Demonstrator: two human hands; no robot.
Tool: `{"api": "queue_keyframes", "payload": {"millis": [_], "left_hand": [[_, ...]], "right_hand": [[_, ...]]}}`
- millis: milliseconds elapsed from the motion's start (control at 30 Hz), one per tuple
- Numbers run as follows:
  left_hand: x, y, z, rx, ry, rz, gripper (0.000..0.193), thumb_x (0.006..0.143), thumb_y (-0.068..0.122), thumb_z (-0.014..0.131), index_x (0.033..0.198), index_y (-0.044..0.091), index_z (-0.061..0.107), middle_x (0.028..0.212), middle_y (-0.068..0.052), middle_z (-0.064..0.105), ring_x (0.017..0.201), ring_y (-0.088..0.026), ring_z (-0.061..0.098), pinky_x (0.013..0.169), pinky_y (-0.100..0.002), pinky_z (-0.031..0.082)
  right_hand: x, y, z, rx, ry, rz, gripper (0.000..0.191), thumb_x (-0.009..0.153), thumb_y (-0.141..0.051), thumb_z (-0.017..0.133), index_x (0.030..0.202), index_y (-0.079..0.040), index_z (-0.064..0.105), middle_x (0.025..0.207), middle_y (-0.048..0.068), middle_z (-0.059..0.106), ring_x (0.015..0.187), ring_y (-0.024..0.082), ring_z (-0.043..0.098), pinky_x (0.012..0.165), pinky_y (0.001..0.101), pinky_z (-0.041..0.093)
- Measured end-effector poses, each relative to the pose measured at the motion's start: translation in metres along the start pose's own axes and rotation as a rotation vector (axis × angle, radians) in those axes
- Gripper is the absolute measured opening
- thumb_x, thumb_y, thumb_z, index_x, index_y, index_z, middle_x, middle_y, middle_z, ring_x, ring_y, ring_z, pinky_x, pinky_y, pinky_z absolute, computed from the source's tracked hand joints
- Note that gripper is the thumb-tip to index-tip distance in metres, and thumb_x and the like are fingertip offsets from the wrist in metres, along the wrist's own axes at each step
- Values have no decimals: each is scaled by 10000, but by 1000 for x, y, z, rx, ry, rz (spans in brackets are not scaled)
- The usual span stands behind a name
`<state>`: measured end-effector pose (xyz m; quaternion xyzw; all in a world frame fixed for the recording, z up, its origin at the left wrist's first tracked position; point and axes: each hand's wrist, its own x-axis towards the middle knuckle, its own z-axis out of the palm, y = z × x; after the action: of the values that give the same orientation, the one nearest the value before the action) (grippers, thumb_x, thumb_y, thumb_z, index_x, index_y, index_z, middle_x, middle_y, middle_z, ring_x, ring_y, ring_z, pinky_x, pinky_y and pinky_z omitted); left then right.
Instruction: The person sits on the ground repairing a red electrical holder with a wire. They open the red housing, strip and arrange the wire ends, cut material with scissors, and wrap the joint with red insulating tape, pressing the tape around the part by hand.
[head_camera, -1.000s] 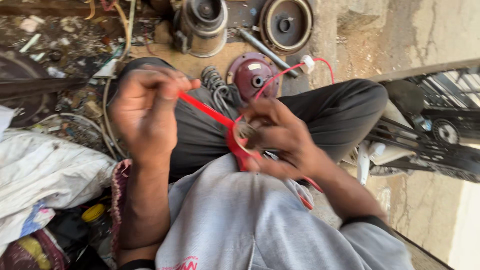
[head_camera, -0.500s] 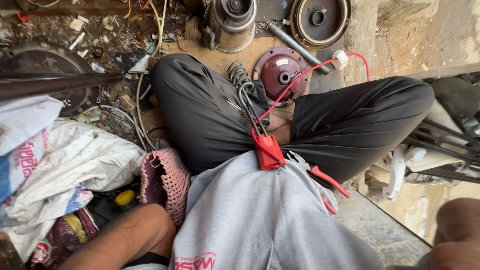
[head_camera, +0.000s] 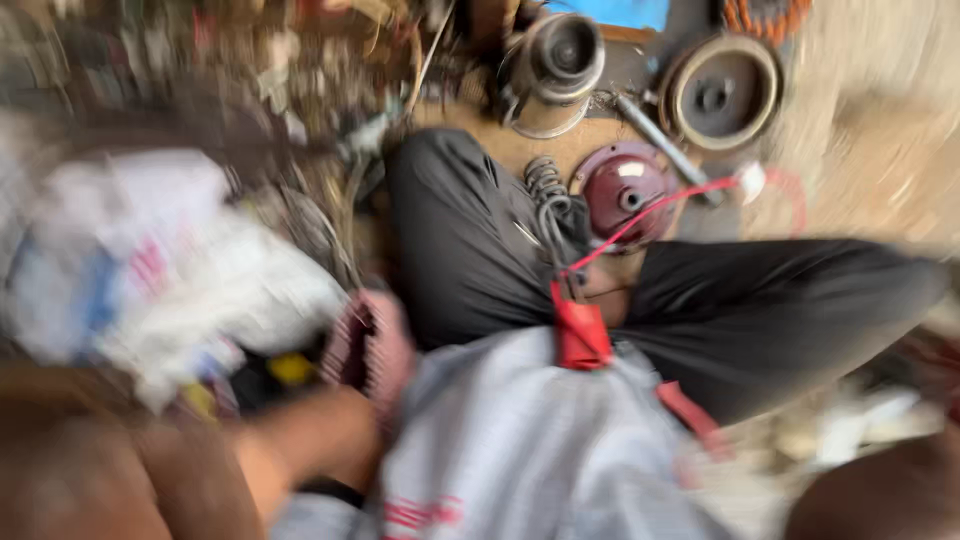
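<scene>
at nine o'clock a crumpled white plastic sack (head_camera: 180, 270) lies soft, the left forearm (head_camera: 300, 440) blurred beside it with its grip impossible to tell, while the red plastic clip (head_camera: 580, 335) at centre, unheld on the lap, looks light and stiff, best pinched at its flat sides below the thin springy red wire (head_camera: 650, 210).

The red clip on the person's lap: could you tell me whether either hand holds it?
Not held. The red clip lies on the lap against the grey shirt, with no hand on it.
</scene>
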<state>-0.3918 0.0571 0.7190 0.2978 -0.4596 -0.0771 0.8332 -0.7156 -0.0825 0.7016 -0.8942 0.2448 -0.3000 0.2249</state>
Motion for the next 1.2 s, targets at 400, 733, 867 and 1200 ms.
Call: {"api": "queue_keyframes", "payload": {"millis": [400,733,867,1200], "left_hand": [[-25,-46,12,712,-394,-349,289,850,-3,846,1033,9,622,1012,-108,619,973,-304,636,840,-423,552],[-137,-139,26,463,-620,-385,168,959,76,795,1014,38,641,1016,-107,640,939,-307,655,822,-431,543],[-142,-140,25,361,-612,-521,158,977,112,791,990,39,652,980,-95,649,862,-235,675,746,-351,547],[-189,-151,19,-323,-499,-1049,337,948,281,811,1164,76,653,1136,-78,633,1020,-112,613,952,-294,528]], "right_hand": [[-55,165,227,-185,-263,295,398,757,-173,843,1098,-31,692,1302,272,624,1136,470,630,913,482,532],[-17,54,136,475,-57,199,537,901,-161,798,1366,-11,575,1452,200,560,1372,353,583,1147,430,476],[-23,54,133,511,-49,492,287,893,-139,840,1124,-33,707,1190,122,706,1028,250,718,797,320,602],[-62,67,118,268,27,351,161,982,-120,746,1087,2,730,1201,151,629,1118,246,661,981,343,539]]}}
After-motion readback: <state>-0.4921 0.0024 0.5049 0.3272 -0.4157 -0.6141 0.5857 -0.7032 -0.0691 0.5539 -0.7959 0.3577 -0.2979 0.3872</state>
